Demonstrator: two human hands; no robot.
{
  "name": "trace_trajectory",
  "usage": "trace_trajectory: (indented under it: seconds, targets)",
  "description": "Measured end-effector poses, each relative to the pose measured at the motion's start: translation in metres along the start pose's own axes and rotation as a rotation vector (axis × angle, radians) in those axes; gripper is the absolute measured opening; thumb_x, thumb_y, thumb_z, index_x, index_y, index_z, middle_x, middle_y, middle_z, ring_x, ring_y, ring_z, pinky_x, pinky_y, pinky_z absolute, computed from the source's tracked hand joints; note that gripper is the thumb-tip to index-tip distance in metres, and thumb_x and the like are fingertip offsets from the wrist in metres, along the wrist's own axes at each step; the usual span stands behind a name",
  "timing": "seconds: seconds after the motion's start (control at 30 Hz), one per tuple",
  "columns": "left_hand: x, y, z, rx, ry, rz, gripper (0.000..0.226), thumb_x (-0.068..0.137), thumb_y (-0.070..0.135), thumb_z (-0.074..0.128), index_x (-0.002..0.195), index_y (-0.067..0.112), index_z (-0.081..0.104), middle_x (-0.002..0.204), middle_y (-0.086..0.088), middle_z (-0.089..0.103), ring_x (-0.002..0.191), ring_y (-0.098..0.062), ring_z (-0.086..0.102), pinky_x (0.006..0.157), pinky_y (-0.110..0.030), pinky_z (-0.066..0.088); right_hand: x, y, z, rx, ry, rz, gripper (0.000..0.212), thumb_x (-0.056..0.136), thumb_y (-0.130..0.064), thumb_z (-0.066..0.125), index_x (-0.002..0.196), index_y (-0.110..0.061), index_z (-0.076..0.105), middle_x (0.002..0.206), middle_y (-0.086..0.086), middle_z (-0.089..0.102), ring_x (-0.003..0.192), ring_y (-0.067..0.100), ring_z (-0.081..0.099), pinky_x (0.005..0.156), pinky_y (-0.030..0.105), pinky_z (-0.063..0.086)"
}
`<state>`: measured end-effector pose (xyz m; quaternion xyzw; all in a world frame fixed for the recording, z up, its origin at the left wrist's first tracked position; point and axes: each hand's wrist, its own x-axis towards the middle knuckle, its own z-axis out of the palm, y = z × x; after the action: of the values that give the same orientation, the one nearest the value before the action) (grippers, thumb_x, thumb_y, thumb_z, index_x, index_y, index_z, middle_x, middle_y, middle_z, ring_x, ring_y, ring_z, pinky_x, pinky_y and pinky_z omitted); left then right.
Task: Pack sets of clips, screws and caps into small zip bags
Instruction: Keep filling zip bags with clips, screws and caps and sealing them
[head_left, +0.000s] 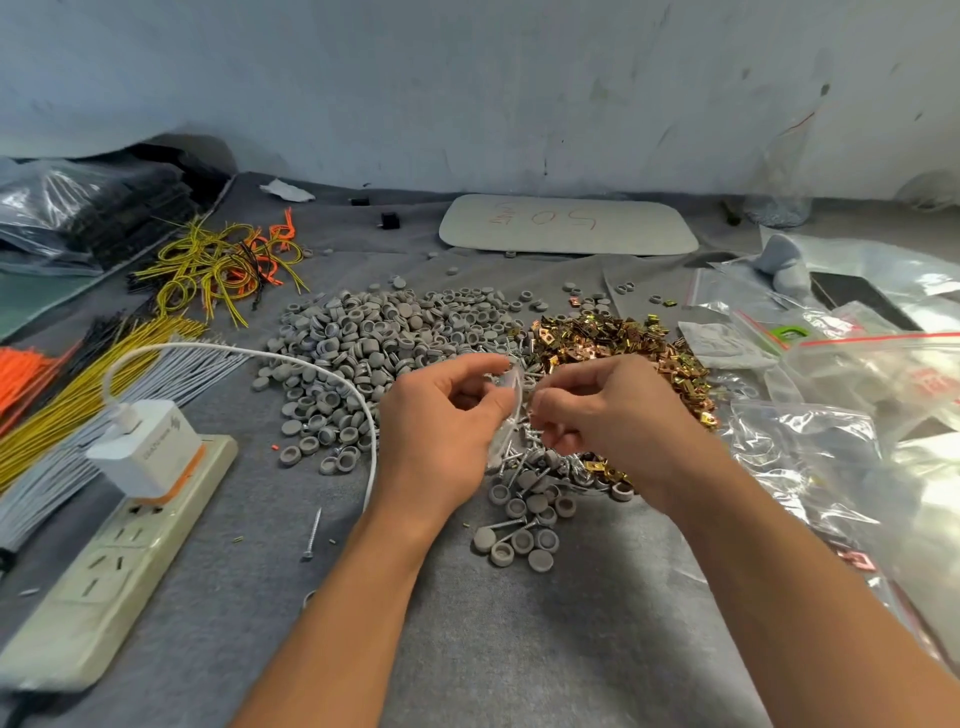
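**A:** Where's the bag right now?

**B:** Between my 2 hands. The small zip bag (511, 397) is lifted off the cloth. My left hand (447, 415) pinches 1 side of it and my right hand (608, 410) pinches the other, with the fingers of both curled onto its top edge.

**A:** Anything in it?

**B:** I can't tell. It's clear and crumpled, and my fingers hide most of it. My guess is I'm either working its mouth open or pressing it closed.

**A:** And the parts?

**B:** The screws (519, 460) lie straight under the grip. The grey caps (384, 332) are heaped beyond my left hand, and the gold clips (613, 338) beyond my right.

**A:** How far along are you?

**B:** Nowhere near done, I'd judge. All 3 heaps are large, so many sets are left. Just right of my right hand there's a pile of clear plastic bags (810, 447), but I can't make out whether any hold finished sets.

**A:** Other containers?

**B:** Farther right there are red-striped zip bags (857, 371), and 1 of them shows something green inside. Far out past my left hand, a big clear bag (62, 218) holds dark stacked pieces.
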<state>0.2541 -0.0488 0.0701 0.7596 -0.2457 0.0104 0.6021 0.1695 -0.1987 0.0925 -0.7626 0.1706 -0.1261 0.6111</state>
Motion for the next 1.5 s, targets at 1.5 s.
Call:
trace_trajectory:
  seconds: [1.5]
  targets:
    - [-0.007,0.01,-0.006,-0.058,0.261,0.33,0.038,0.09,0.007,0.074,0.119,0.031,0.071,0.096,0.017,0.076,0.092,-0.006,0.073,0.082,-0.02,0.057,0.0,-0.021,0.041,-0.65,0.158,-0.343,0.037,0.081,-0.027,0.084,0.116,-0.036,0.075,0.067,-0.013,0.063,0.063,0.009,0.057,0.067,0.031,0.051]
